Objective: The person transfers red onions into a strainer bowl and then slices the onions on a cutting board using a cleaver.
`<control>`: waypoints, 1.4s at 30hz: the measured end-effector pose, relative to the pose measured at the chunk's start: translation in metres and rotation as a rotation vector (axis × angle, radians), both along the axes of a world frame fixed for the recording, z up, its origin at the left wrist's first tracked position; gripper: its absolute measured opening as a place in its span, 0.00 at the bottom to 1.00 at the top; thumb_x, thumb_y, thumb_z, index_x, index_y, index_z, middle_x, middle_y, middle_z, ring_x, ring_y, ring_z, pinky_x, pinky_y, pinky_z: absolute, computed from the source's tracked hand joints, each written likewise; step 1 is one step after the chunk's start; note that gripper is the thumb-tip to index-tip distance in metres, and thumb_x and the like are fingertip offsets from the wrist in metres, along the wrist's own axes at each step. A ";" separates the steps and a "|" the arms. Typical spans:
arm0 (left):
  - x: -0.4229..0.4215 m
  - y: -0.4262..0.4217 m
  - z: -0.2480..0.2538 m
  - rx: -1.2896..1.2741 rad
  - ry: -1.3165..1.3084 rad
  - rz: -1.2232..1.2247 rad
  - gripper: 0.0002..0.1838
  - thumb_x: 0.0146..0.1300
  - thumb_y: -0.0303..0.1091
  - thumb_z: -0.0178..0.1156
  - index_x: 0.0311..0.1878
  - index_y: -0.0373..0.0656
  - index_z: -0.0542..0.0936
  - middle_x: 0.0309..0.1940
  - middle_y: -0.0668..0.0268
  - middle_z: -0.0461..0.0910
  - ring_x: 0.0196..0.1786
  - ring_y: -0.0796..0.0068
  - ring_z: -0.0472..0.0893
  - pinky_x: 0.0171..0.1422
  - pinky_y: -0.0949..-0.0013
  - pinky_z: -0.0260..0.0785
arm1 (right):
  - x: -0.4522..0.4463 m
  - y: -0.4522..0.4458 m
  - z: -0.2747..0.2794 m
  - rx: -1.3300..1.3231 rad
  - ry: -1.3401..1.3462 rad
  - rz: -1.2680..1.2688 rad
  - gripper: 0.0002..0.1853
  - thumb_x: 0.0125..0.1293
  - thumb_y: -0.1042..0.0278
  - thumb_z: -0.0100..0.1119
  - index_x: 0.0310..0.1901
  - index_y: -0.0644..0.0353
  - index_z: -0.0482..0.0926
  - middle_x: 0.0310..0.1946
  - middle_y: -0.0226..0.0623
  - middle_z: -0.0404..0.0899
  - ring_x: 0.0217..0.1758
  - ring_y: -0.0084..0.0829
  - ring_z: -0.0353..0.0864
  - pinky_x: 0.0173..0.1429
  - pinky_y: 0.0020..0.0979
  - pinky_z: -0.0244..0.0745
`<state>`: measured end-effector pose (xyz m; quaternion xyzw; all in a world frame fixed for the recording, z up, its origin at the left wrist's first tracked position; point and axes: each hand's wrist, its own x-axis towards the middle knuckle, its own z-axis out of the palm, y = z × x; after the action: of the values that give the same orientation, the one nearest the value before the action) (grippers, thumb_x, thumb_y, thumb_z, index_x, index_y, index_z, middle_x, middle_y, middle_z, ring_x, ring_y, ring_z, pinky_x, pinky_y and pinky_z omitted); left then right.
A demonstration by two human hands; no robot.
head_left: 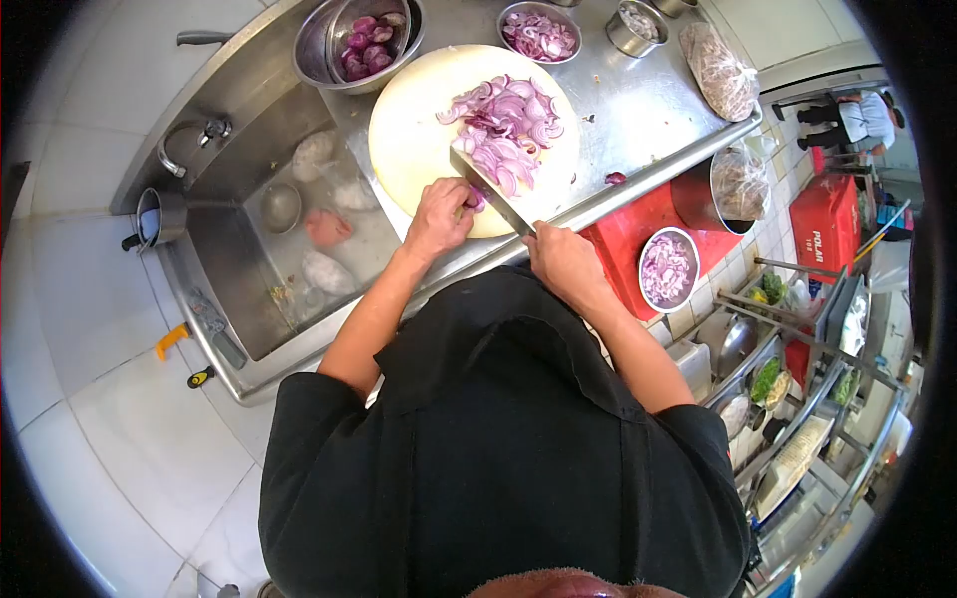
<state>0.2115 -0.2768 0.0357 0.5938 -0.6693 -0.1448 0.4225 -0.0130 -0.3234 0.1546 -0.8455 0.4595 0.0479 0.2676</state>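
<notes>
My right hand [563,261] is closed round the handle of a knife [495,195], whose blade slants up and left over a round pale cutting board [409,130]. Beside the blade, my left hand [440,214] presses a piece of red onion [476,199] against the board near its lower edge; the fingers are bent and partly hide the piece. Sliced red onion [508,125] lies in a loose pile on the board, on the far side of the blade.
Behind the board are a bowl of whole red onions [367,50] and a bowl of slices [539,34]. A sink [239,289] is at left. Another onion bowl [669,269] rests on a red surface [620,244] at right. A person [865,118] stands far right.
</notes>
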 end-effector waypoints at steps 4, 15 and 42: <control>-0.001 0.002 -0.002 0.044 0.023 0.002 0.11 0.51 0.21 0.67 0.39 0.39 0.80 0.45 0.58 0.83 0.51 0.55 0.81 0.58 0.56 0.71 | 0.011 -0.005 -0.022 0.011 0.091 0.024 0.17 0.76 0.59 0.54 0.41 0.68 0.82 0.32 0.59 0.86 0.40 0.59 0.88 0.48 0.56 0.82; -0.002 0.005 -0.001 0.015 0.015 0.036 0.11 0.51 0.22 0.68 0.39 0.41 0.81 0.44 0.61 0.83 0.52 0.58 0.81 0.58 0.57 0.70 | 0.008 -0.005 -0.005 0.023 0.097 0.037 0.17 0.75 0.59 0.56 0.39 0.68 0.83 0.33 0.61 0.86 0.39 0.60 0.88 0.47 0.56 0.83; -0.014 -0.006 0.039 0.514 -0.218 0.233 0.15 0.62 0.37 0.67 0.50 0.41 0.84 0.38 0.58 0.84 0.51 0.54 0.83 0.54 0.58 0.74 | -0.012 -0.041 -0.020 0.029 0.055 0.092 0.18 0.74 0.53 0.58 0.47 0.64 0.80 0.36 0.60 0.86 0.44 0.61 0.87 0.52 0.57 0.81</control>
<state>0.1979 -0.2827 0.0743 0.7662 -0.5794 -0.1952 0.1980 -0.0247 -0.3646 0.1344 -0.8601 0.4268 0.0900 0.2645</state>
